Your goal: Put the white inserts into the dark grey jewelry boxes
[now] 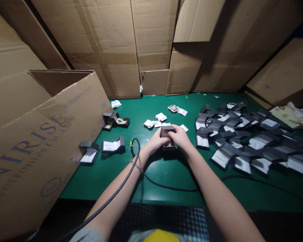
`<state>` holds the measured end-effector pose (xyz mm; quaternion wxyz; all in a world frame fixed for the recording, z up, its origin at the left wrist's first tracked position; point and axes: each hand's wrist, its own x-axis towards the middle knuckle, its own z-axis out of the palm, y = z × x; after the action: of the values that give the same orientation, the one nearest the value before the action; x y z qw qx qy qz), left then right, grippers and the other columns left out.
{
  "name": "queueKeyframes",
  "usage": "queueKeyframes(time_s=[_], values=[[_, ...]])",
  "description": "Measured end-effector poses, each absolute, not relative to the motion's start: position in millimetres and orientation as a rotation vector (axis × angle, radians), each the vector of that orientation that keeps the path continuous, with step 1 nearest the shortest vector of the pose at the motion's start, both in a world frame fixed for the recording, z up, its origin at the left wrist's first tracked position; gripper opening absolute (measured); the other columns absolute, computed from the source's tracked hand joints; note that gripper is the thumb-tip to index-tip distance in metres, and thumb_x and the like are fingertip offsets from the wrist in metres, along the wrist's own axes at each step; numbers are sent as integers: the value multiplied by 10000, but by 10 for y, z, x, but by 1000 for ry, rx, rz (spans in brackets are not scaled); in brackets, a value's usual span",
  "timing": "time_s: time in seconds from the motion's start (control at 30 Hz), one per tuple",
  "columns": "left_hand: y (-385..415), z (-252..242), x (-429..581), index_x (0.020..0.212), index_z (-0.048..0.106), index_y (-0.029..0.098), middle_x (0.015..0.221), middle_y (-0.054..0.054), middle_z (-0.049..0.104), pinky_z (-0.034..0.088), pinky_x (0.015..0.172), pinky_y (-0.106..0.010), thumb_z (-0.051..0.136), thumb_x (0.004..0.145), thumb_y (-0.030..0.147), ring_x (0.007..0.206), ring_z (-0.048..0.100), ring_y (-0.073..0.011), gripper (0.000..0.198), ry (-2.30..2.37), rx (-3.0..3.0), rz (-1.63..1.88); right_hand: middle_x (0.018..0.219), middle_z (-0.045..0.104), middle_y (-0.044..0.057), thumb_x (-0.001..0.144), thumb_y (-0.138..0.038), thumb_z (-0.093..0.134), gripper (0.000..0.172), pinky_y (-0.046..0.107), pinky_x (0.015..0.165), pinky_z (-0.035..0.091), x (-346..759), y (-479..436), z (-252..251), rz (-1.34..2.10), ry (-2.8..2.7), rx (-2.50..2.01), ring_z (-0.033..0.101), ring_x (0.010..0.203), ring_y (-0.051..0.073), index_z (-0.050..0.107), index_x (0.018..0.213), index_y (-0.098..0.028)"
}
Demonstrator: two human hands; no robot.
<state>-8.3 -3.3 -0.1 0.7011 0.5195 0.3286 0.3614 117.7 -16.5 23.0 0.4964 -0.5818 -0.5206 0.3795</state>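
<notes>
While both hands meet over the middle of the green counter, they grip one small dark box between them. Left hand clasps its left side, fingers curled round it. Right hand clasps the right side, thumb on top near the lid. Box is hinged open, lid tipped up toward the camera, base below. Cannot tell if the base touches the counter or sits just above it. Something pale shows in the base, too small to tell what.

Bracelet on the left wrist. Black cable loops on the counter just left of the left hand, passes under both forearms and trails off right.

Pile of many like boxes, mostly open with white linings showing, lies right of the hands, near the right hand, spread to the right edge. Blurred at the far right.

Left of the hands, well apart: an open box pair side by side, and further back a cluster of open boxes.

White inserts lie scattered just behind the hands. Small packet behind those. White scrap near the back wall.

Big carton with blue print stands open at left, leaning on the counter edge. Flattened cardboard lines the back. Printed paper at far right, on another carton.
</notes>
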Motion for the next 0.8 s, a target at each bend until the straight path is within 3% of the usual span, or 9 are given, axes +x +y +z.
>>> queueKeyframes(time_s=[0.27, 0.43, 0.53, 0.6, 0.73, 0.8], values=[[-40, 10, -73, 1067, 542, 167, 719, 39, 531, 342, 527, -205, 601, 586, 89, 564, 462, -73, 491, 716, 1146, 787, 800, 702, 39, 590, -165, 462, 274, 353, 775, 523, 1161, -197, 253, 757, -1319, -1528, 644, 787, 211, 662, 777, -181], [-34, 16, -72, 1087, 545, 169, 730, 38, 548, 349, 526, -202, 610, 594, 93, 568, 479, -73, 504, 697, 1126, 811, 873, 710, 45, 627, -186, 479, 284, 367, 846, 525, 1130, -189, 218, 778, -1278, -1476, 651, 851, 210, 669, 838, -184], [-30, 9, -66, 1104, 555, 170, 786, 17, 590, 381, 556, -210, 617, 595, 96, 607, 513, -86, 518, 687, 1104, 829, 967, 707, 57, 670, -226, 504, 349, 379, 880, 524, 1126, -180, 183, 868, -1264, -1457, 653, 915, 215, 675, 971, -188], [-19, -5, -61, 1097, 563, 166, 820, -1, 616, 407, 585, -220, 624, 594, 103, 641, 538, -100, 511, 677, 1084, 837, 1096, 673, 88, 684, -268, 551, 489, 393, 891, 522, 1137, -174, 180, 882, -1236, -1476, 638, 988, 232, 620, 1162, -190], [9, -15, -61, 1069, 562, 163, 858, -17, 638, 452, 650, -242, 643, 571, 111, 701, 582, -123, 507, 724, 1030, 881, 1418, 448, 140, 699, -311, 619, 847, 449, 941, 488, 1120, -246, 389, 621, -1035, -1477, 520, 1197, 272, 281, 1472, -244], [17, -2, -67, 1061, 559, 172, 880, -20, 643, 471, 679, -259, 635, 573, 114, 745, 603, -141, 498, 744, 1005, 919, 1428, 434, 122, 740, -317, 613, 759, 455, 995, 447, 1041, -408, 650, 521, -985, -1387, 482, 1235, 264, 336, 1443, -255]])
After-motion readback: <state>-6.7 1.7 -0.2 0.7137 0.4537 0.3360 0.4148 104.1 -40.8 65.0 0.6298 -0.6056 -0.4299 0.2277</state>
